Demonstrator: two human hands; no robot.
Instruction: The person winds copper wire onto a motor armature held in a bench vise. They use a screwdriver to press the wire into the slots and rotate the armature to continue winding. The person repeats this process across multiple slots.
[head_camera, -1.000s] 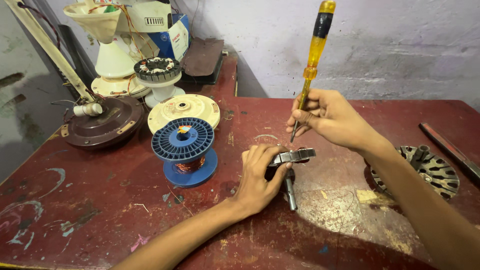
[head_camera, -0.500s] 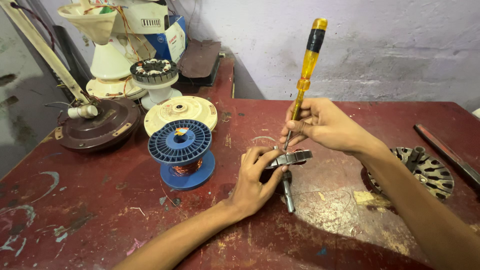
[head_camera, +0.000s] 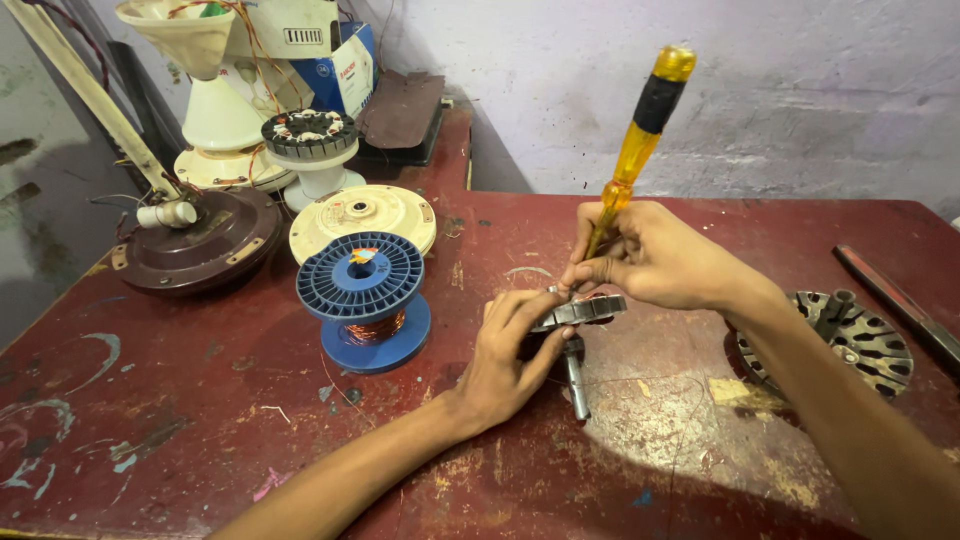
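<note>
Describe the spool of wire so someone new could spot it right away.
Start at the worn red table. Left of the left hand stands a blue plastic spool wound with copper wire. Its ribbed blue flanges set it apart from the cream round motor cover behind.

A blue spool with copper wire wound on it stands left of the middle of the frame, on a worn red table. Just behind the spool lies a round cream cover. At the left sits a dark brown round fan body with a long cream blade going up to the upper left corner. At the upper left stand cream fan parts, one with a ring of wire coils on top. A blue and white box stands behind them. At the right edge lies a round metal part with slots, and near it a long dark red bar. A pale wall fills the upper right.
</note>
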